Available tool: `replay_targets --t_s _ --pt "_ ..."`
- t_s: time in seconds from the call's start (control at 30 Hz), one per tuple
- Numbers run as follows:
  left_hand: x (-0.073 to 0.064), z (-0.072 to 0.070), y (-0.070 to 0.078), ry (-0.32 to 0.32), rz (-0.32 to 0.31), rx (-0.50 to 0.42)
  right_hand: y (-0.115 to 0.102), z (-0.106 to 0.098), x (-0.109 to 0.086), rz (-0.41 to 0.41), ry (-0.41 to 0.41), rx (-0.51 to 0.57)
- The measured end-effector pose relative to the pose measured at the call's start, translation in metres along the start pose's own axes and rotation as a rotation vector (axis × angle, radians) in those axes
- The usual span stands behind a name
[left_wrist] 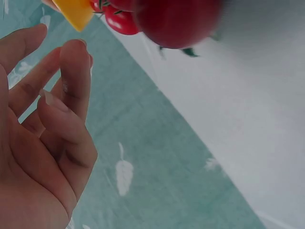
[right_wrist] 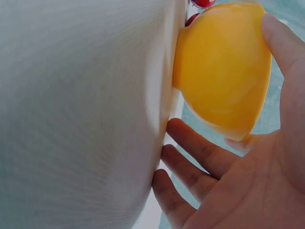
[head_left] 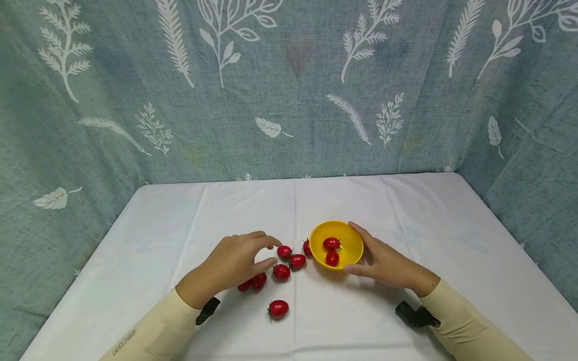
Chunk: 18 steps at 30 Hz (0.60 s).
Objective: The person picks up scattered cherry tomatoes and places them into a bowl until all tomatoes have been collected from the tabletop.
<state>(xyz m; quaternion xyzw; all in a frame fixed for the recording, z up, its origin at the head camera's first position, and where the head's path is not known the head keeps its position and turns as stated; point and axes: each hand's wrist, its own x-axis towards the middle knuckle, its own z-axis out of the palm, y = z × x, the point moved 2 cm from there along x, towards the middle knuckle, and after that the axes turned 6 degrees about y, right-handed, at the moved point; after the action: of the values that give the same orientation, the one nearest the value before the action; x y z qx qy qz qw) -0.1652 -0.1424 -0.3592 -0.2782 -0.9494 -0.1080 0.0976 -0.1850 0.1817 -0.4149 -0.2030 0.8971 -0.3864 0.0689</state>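
A yellow bowl (head_left: 317, 233) stands on the white-covered table with two small red tomatoes (head_left: 331, 244) inside. My right hand (head_left: 386, 260) holds it from the right, thumb and index finger on opposite sides of the rim. In the right wrist view, the other fingers (right_wrist: 190, 174) are spread below the bowl (right_wrist: 221, 67), their tips at the tablecloth. Left of the bowl, my left hand (head_left: 235, 260) hovers over loose tomatoes (head_left: 282, 272), fingers bent and apart. The left wrist view shows nothing within that hand (left_wrist: 52, 138); a tomato (left_wrist: 176, 19) looms close by.
One tomato (head_left: 278, 309) lies apart, nearer the front. Others sit partly under the left hand (head_left: 259, 282) and against the bowl's left side (head_left: 307, 247). A patterned green curtain (head_left: 280, 100) rises behind the table (head_left: 253, 205) and along both sides.
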Motion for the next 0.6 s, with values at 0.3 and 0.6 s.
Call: replay_targets --t_s 0.3,0.6 --pt "-0.026 0.0 -0.017 -0.004 -0.066 -0.072 0.0 0.0 0.002 0.003 -0.003 -0.004" --pt "-0.047 0.0 -0.031 -0.045 -0.113 -0.113 0.0 0.0 0.001 -0.005 0.006 0.001"
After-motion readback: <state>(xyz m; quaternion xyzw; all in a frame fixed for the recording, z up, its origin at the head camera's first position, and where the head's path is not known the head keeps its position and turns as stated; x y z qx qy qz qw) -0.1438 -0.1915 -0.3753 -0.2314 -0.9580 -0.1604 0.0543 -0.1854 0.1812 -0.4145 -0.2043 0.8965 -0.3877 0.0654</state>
